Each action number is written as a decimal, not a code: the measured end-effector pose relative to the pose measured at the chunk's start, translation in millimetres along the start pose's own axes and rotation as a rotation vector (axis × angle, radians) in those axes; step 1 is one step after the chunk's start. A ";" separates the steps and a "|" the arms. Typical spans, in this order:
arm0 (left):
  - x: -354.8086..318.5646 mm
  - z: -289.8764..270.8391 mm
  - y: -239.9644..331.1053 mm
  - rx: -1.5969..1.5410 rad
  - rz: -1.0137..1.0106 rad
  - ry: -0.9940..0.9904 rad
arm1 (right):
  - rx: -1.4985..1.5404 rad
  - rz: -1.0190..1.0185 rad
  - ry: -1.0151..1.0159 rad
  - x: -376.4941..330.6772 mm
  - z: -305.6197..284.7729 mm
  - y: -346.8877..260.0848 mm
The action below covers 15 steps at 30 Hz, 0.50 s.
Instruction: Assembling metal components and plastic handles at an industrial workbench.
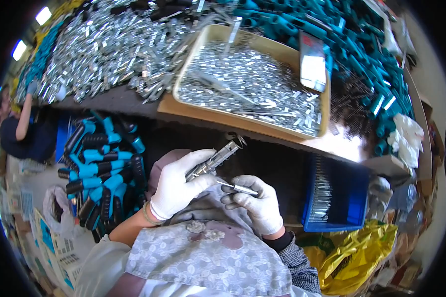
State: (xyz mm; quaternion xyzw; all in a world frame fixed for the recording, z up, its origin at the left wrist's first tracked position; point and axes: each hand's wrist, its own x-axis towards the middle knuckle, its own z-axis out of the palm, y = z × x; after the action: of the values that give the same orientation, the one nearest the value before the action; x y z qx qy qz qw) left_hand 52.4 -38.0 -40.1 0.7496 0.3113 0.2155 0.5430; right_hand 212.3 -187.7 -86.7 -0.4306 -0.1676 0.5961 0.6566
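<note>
My left hand [181,185], in a white glove, is closed around a slotted metal tube [217,159] that tilts up to the right. A thin wire coil [241,141] sticks out at the tube's far end. In my gloved right hand [260,205], a slim metal rod [245,190] is pinched between thumb and fingers. Its thin tip points left, close to my left thumb; whether it touches the tube I cannot tell. Both hands are above my lap, over a patterned apron [183,255].
Ahead stands a bench with a tray [177,94] of small metal parts, a phone [312,62] on its rim, and heaps of metal strips [119,49] and teal handles [282,24]. Black-and-teal tools [104,168] lie left. A blue bin [349,198] and yellow bag [342,262] are right. A co-worker [27,128] sits far left.
</note>
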 end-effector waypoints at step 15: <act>-11.6 -22.7 -12.9 0.007 0.099 0.104 | -0.496 -0.117 0.084 21.1 21.1 6.3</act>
State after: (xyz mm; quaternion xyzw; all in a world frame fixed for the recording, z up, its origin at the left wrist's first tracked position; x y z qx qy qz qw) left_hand 26.1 -27.9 -44.9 0.7537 0.3023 0.2798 0.5122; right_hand 197.7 -161.0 -85.7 -0.5923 -0.3058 0.4795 0.5707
